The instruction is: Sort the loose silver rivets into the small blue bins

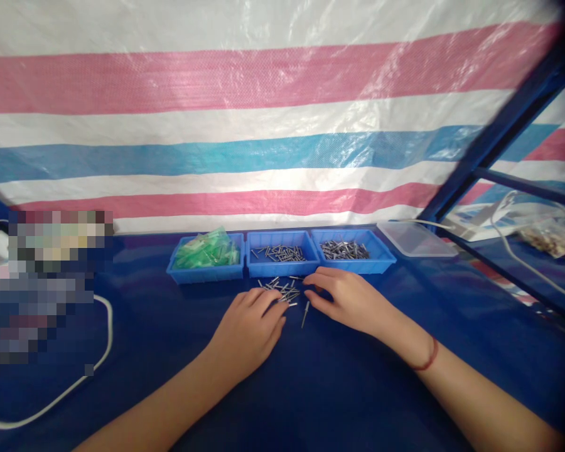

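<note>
A small loose pile of metal blind rivets (287, 290) lies on the dark blue table in front of the middle tray. My left hand (249, 326) rests palm down at the pile's near left edge, fingers loosely bent and apart, and its fingertips cover some rivets. On the other side, my right hand (346, 298) reaches in with thumb and fingers spread around a gap; I see nothing held there. A single rivet (305, 314) lies between the hands, just below the right thumb.
Three blue trays stand in a row behind the hands: a left tray (207, 274) with green plastic packets, a middle tray (282, 271) and a right tray (381, 263) with rivets. A clear plastic lid (417, 240) lies to the right. A white cable (109, 326) curves at the left.
</note>
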`<state>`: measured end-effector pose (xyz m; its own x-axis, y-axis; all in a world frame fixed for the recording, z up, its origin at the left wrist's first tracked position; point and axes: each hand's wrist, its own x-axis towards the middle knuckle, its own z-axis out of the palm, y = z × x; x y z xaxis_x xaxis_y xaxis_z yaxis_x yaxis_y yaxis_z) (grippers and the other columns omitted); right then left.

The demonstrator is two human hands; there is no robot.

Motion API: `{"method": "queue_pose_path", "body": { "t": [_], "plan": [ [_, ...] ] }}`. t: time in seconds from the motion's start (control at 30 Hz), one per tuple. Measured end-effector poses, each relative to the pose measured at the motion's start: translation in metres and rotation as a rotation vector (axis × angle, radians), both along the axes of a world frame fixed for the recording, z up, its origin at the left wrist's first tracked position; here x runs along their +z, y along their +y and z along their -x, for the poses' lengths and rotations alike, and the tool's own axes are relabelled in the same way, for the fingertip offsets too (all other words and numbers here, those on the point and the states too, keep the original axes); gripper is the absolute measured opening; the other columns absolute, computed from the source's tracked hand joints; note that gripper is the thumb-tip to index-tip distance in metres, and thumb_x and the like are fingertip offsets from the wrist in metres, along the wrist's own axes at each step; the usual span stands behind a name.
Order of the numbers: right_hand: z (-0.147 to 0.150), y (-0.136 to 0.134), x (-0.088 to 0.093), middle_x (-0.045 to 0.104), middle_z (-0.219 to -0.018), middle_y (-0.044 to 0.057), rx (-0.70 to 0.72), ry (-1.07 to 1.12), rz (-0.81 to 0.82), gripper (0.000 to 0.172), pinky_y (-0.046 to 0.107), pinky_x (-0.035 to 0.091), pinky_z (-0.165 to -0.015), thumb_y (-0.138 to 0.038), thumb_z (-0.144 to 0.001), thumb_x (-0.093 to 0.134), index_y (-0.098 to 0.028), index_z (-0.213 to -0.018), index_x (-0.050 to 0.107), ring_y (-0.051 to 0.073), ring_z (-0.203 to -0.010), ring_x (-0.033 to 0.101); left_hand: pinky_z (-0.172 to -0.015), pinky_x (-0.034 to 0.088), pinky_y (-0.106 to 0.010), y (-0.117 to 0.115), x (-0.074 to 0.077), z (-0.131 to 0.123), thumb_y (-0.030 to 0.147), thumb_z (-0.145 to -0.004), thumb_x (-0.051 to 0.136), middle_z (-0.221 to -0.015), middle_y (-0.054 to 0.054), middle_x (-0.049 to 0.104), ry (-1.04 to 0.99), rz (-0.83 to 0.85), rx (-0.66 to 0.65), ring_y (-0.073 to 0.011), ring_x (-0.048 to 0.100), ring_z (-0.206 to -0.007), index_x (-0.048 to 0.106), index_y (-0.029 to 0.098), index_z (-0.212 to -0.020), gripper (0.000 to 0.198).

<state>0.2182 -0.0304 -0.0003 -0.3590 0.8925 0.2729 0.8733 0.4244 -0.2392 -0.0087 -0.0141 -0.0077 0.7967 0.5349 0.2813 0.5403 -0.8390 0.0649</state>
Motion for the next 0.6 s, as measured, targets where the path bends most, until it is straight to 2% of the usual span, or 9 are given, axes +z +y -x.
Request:
{"method": "queue_pose_path", "body": {
  "t": [0.13, 0.2, 0.4, 0.5, 0.6],
  "plan": [
    [0.004, 0.0, -0.006, 0.07, -0.092, 0.009, -0.118, -0.072, 0.078, 0.031, 0.03, 0.047, -0.068, -0.031, -0.091, 0.045, -0.017, -0.115, 0.06, 0.022, -0.08, 0.067, -0.076, 0.048, -0.04, 0.006, -0.004, 0.006, 0.019, -0.092, 0.045, -0.115, -0.011, 0.062, 0.046, -0.107, 0.289, -0.0266, 0.057, -0.095, 0.06, 0.015, -0.117, 0.029],
    [0.006, 0.001, -0.009, 0.071, -0.093, 0.009, -0.162, -0.089, 0.118, 0.033, 0.03, 0.047, -0.068, -0.033, -0.092, 0.043, -0.017, -0.117, 0.059, 0.023, -0.082, 0.068, -0.074, 0.049, -0.039, 0.009, -0.007, 0.009, 0.018, -0.092, 0.047, -0.109, -0.012, 0.063, 0.089, -0.107, 0.353, -0.0263, 0.058, -0.09, 0.061, 0.014, -0.114, 0.027],
    [0.011, 0.0, -0.01, 0.071, -0.09, 0.008, -0.154, -0.048, 0.172, 0.031, 0.028, 0.044, -0.064, -0.033, -0.092, 0.044, -0.02, -0.116, 0.058, 0.022, -0.078, 0.068, -0.079, 0.047, -0.037, 0.016, -0.006, 0.012, 0.018, -0.094, 0.043, -0.094, -0.008, 0.063, 0.092, 0.026, 0.331, -0.022, 0.058, -0.084, 0.065, 0.017, -0.097, 0.022],
    [0.015, -0.002, -0.011, 0.07, -0.087, 0.005, -0.116, 0.055, 0.135, 0.028, 0.028, 0.043, -0.064, -0.031, -0.091, 0.046, -0.021, -0.113, 0.06, 0.019, -0.073, 0.065, -0.081, 0.045, -0.035, 0.017, -0.005, 0.013, 0.021, -0.094, 0.044, -0.093, -0.006, 0.063, -0.076, 0.113, 0.296, -0.021, 0.057, -0.086, 0.063, 0.018, -0.094, 0.019],
    [0.021, -0.005, -0.012, 0.066, -0.079, 0.003, -0.05, 0.217, 0.093, 0.023, 0.026, 0.043, -0.063, -0.027, -0.089, 0.05, -0.02, -0.107, 0.063, 0.015, -0.066, 0.06, -0.078, 0.045, -0.031, 0.015, -0.005, 0.01, 0.026, -0.092, 0.049, -0.089, -0.003, 0.064, -0.309, 0.294, 0.256, -0.0183, 0.058, -0.083, 0.06, 0.019, -0.093, 0.013]
  ]
}}
